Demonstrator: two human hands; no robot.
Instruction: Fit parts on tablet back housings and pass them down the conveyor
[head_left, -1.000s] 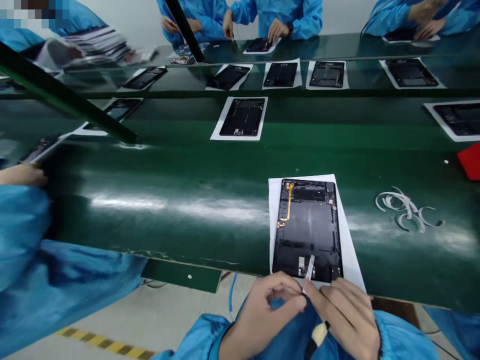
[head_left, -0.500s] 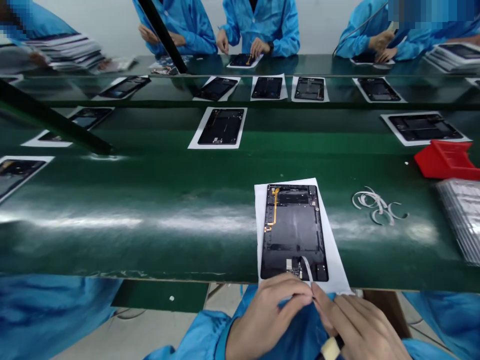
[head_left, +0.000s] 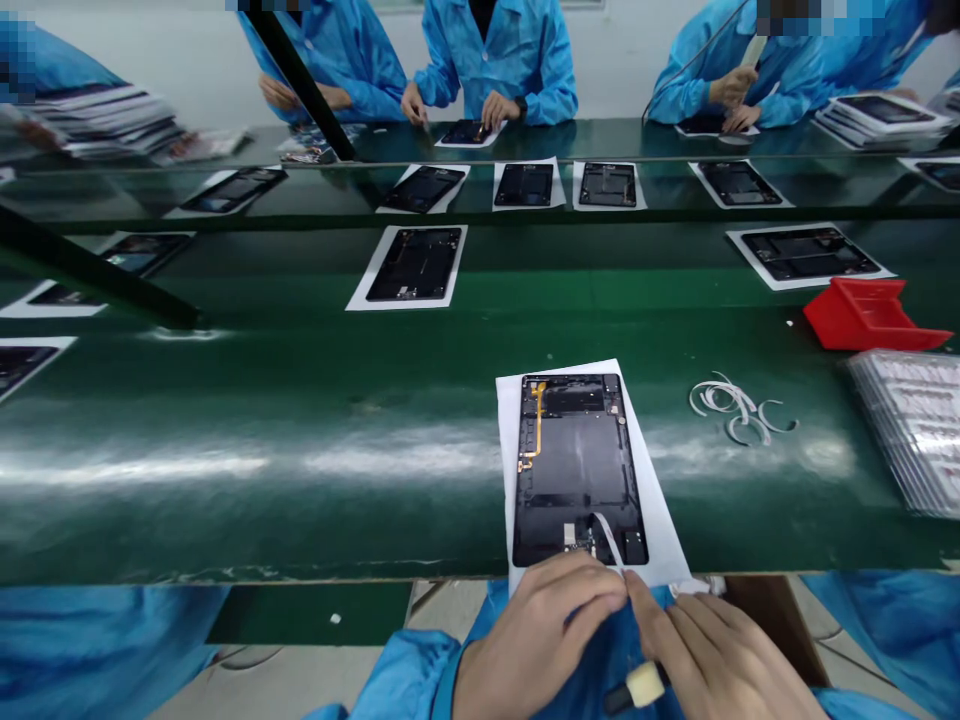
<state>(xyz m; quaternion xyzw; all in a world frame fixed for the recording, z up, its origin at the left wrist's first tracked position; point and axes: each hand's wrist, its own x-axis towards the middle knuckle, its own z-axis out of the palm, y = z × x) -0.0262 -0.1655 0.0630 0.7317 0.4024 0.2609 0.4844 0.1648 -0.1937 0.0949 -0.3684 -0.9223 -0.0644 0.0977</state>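
Note:
An opened black tablet housing lies on a white paper sheet at the front edge of the bench. A thin white strip rises from its lower end towards my fingertips. My left hand is closed in a pinch of thumb and forefinger at the strip's near end. Close beside it, my right hand is curled, its forefinger also at the strip's end. From beneath the right palm sticks out a dark tool with a cream-coloured band; its tip is hidden, so its kind is unclear.
Curled white strips lie right of the housing. Beyond are a red bin and stacked clear trays. A green post slants in at left. More housings lie farther back, and co-workers in blue sit opposite.
My view has shifted slightly, so the bench scene sits a little further left. My hands stay at the strip, while the tool under my right hand has swung and shows more of its dark end.

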